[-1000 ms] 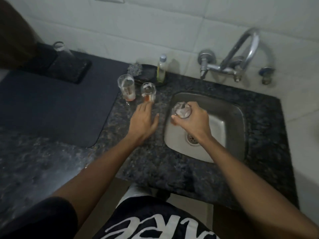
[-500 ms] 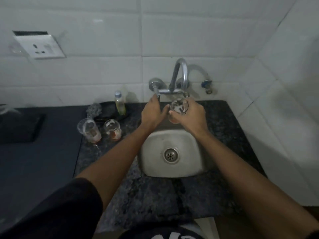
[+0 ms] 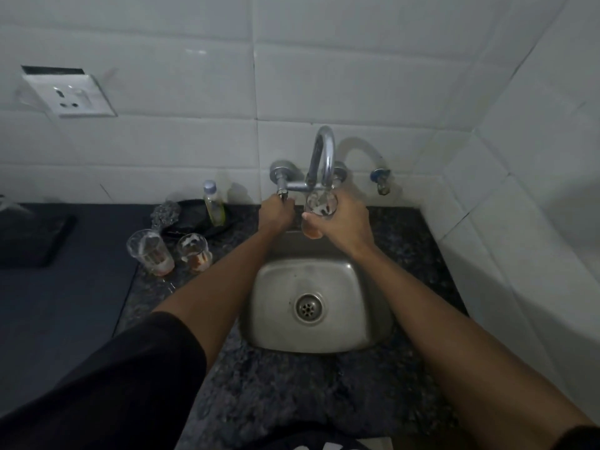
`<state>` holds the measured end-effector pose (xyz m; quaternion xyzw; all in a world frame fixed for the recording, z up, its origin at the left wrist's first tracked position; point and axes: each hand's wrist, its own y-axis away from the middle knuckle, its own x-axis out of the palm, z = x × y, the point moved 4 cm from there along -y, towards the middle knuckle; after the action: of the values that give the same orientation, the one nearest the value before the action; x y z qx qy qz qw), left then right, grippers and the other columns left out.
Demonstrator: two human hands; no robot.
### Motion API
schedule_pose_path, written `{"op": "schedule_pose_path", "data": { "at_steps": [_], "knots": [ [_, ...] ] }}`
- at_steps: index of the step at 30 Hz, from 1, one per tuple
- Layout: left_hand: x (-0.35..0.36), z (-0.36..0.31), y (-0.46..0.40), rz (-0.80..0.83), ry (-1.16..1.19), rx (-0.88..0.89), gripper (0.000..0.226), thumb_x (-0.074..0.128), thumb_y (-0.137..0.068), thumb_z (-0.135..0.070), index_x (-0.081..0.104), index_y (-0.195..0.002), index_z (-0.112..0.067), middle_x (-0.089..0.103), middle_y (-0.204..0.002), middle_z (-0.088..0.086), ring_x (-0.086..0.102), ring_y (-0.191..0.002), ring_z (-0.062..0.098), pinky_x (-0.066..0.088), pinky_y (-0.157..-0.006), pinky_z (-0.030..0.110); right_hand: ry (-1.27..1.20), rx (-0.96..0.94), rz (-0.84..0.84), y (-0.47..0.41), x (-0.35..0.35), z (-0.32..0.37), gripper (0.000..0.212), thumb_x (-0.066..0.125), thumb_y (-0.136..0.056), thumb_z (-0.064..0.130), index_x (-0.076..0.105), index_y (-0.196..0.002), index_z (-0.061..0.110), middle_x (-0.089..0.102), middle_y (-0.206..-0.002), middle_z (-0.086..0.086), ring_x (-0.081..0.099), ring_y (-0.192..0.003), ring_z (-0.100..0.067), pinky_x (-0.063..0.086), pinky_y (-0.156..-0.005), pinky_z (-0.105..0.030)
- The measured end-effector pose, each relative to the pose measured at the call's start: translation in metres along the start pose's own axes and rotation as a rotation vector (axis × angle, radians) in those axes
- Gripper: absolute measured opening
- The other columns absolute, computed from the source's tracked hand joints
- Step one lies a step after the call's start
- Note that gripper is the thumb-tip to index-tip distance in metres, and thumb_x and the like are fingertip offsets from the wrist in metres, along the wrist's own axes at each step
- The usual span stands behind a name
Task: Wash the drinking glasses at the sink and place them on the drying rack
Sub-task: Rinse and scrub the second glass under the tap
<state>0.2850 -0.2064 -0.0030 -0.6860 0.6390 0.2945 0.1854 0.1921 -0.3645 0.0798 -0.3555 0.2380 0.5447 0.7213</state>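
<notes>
My right hand (image 3: 347,222) holds a clear drinking glass (image 3: 319,207) upright under the spout of the chrome faucet (image 3: 321,157), above the back of the steel sink (image 3: 344,319). An orange residue shows at the glass's bottom. My left hand (image 3: 276,212) is closed around the faucet's left tap handle (image 3: 281,190). Two more used glasses stand on the granite counter left of the sink: a taller glass (image 3: 151,253) and a shorter glass (image 3: 194,253), both with orange dregs.
A small bottle of yellow-green liquid (image 3: 214,204) and a steel scrubber (image 3: 165,214) sit by a dark dish behind the glasses. A dark mat (image 3: 61,303) covers the counter at left. A wall socket (image 3: 69,95) is up left. Tiled walls close in behind and right.
My left hand moved from the counter by the glasses to the tap handle. My right hand carried the glass from over the sink up under the spout.
</notes>
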Motion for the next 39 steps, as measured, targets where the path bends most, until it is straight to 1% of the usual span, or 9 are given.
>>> {"op": "schedule_pose_path", "data": {
  "at_steps": [5,9,12,19,23,32,34,36,39],
  "knots": [
    [-0.002,-0.010,-0.001,-0.006,-0.053,-0.019,0.047,0.040,-0.110,-0.030,0.067,-0.115,0.008,0.069,-0.119,0.028,0.065,-0.112,0.043,0.050,-0.089,0.044,-0.057,0.003,0.004,-0.003,0.002,-0.002,0.061,0.085,-0.071,0.058,0.067,-0.115,0.020,0.074,-0.102,0.005,0.071,-0.092,-0.013,0.061,-0.080,-0.034],
    [0.000,-0.008,-0.004,-0.014,-0.019,-0.050,0.045,0.040,-0.110,-0.028,0.068,-0.113,0.007,0.070,-0.115,0.024,0.066,-0.107,0.039,0.042,-0.074,0.037,-0.075,-0.001,-0.009,-0.009,0.000,-0.002,0.058,0.087,-0.073,0.054,0.066,-0.112,0.017,0.074,-0.100,0.004,0.070,-0.091,-0.014,0.060,-0.079,-0.032],
    [-0.002,-0.007,-0.005,-0.020,0.016,-0.071,0.045,0.042,-0.109,-0.028,0.068,-0.112,0.009,0.070,-0.114,0.025,0.066,-0.105,0.040,0.038,-0.073,0.035,-0.083,-0.015,-0.004,-0.012,0.001,-0.001,0.063,0.085,-0.072,0.057,0.065,-0.116,0.017,0.074,-0.102,0.004,0.071,-0.093,-0.015,0.062,-0.082,-0.038],
    [-0.003,-0.005,-0.004,-0.053,0.086,-0.075,0.047,0.044,-0.108,-0.030,0.070,-0.102,0.009,0.070,-0.099,0.022,0.066,-0.092,0.035,0.043,-0.071,0.037,-0.123,-0.035,0.000,-0.013,0.002,-0.004,0.062,0.088,-0.072,0.053,0.064,-0.118,0.018,0.074,-0.105,0.004,0.071,-0.096,-0.015,0.062,-0.084,-0.040],
    [-0.004,-0.003,-0.004,-0.059,0.123,-0.104,0.050,0.046,-0.106,-0.033,0.072,-0.098,0.009,0.073,-0.100,0.027,0.069,-0.095,0.042,0.052,-0.077,0.043,-0.105,-0.036,-0.003,-0.014,0.003,-0.007,0.061,0.088,-0.072,0.053,0.064,-0.115,0.018,0.073,-0.103,0.004,0.070,-0.094,-0.015,0.061,-0.082,-0.039],
    [0.001,0.004,-0.007,-0.037,0.205,-0.195,0.049,0.048,-0.104,-0.035,0.072,-0.101,0.008,0.073,-0.103,0.028,0.069,-0.097,0.042,0.054,-0.082,0.046,-0.118,-0.064,-0.028,-0.014,0.005,-0.009,0.060,0.088,-0.071,0.052,0.064,-0.114,0.016,0.073,-0.099,0.004,0.070,-0.090,-0.014,0.061,-0.079,-0.037],
    [0.008,0.008,-0.005,0.035,0.355,-0.331,0.057,0.047,-0.101,-0.049,0.070,-0.111,0.002,0.072,-0.112,0.025,0.070,-0.099,0.040,0.058,-0.087,0.049,-0.137,-0.065,-0.016,-0.012,0.005,-0.010,0.061,0.088,-0.071,0.052,0.064,-0.116,0.018,0.073,-0.100,0.006,0.070,-0.089,-0.010,0.061,-0.078,-0.034],
    [0.021,0.000,0.016,0.267,0.683,-0.517,0.060,0.045,-0.100,-0.059,0.067,-0.117,-0.006,0.073,-0.114,0.021,0.072,-0.096,0.035,0.062,-0.084,0.050,-0.171,-0.082,0.011,-0.010,0.008,-0.013,0.061,0.086,-0.072,0.052,0.063,-0.118,0.021,0.072,-0.101,0.008,0.070,-0.090,-0.008,0.062,-0.078,-0.033],
    [0.035,-0.022,0.041,0.558,1.065,-0.556,0.045,0.046,-0.103,-0.046,0.072,-0.109,-0.010,0.075,-0.103,0.009,0.074,-0.097,0.024,0.064,-0.078,0.039,-0.186,-0.144,0.063,-0.008,0.009,-0.017,0.059,0.086,-0.074,0.050,0.062,-0.121,0.023,0.070,-0.108,0.007,0.068,-0.098,-0.009,0.061,-0.083,-0.035]
  ]
}}
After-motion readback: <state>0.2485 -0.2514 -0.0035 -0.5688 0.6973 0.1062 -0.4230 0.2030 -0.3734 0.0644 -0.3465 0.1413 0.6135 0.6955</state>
